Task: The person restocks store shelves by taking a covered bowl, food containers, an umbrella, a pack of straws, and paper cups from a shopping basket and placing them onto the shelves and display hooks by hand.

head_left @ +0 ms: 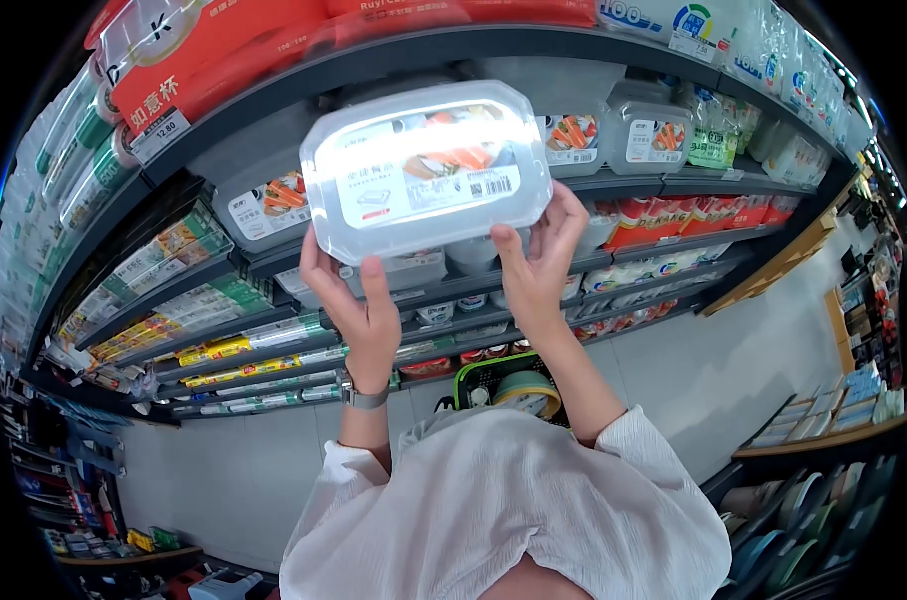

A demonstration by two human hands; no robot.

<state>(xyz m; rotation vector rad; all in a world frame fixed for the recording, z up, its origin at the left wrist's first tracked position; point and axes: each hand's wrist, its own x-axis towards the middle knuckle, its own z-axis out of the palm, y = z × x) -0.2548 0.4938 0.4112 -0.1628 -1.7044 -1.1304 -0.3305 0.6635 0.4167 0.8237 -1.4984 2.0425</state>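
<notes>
Held up before the shelves is a translucent plastic food container pack point(429, 170), with a label showing orange-red food on its lid. My left hand point(359, 310) grips its lower left corner, thumb on the near side. At the lower right corner, my right hand point(542, 255) holds it with the thumb in front; the fingertips behind are partly hidden. A watch point(364, 397) is on my left wrist. Similar containers with matching labels stand on the shelf behind, to the left point(270, 208) and to the right point(656, 140).
Red packages point(214, 60) fill the upper shelf, above a dark shelf edge point(424, 45). A green-rimmed basket point(464, 385) holding round items is low in front of my body. Wrapped rolls point(214, 352) lie on lower left shelves. Dishes point(799, 500) stand at lower right.
</notes>
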